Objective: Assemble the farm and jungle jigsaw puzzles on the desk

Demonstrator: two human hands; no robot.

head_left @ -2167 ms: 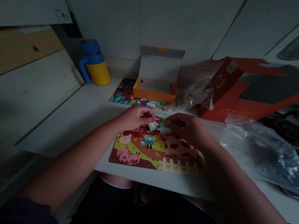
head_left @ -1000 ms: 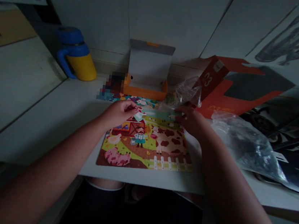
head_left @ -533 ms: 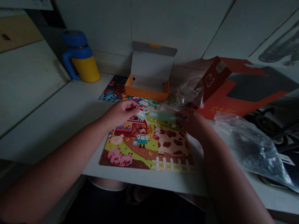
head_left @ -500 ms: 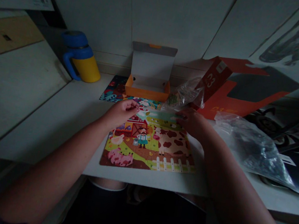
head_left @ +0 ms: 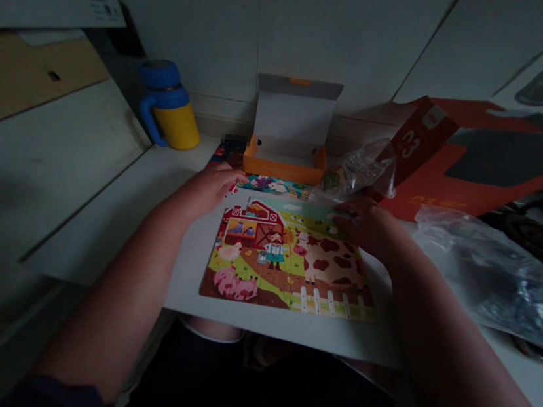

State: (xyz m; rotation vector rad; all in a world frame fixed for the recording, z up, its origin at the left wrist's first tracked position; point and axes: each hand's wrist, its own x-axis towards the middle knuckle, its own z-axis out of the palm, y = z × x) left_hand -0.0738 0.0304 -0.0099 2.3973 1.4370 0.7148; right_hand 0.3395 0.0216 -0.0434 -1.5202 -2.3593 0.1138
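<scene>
1. Red and white, a small puzzle piece [head_left: 232, 190] is showing just by the fingers of our left hand [head_left: 210, 185]; we are not able to tell if they are pinching it or only touching.
2. Our right hand [head_left: 365, 222] is resting with bent fingers at the upper right corner of the farm puzzle [head_left: 276, 280], which is lying flat on the table [head_left: 117, 227]; dim light is hiding whether they are gripping its edge.
3. If our right hand is pressing sideways, the joined parts could be separating.
4. If our left fingers are slipping, the small piece could be sliding under the picture sheet [head_left: 276, 186].
5. Our right forearm is passing near a transparent bag [head_left: 494, 284], so catching it could be disturbing the puzzle.
6. Behind, an orange box [head_left: 283, 168] is standing open before a pale wall [head_left: 321, 38]; a blue-yellow mug [head_left: 177, 122] is standing leftward.
</scene>
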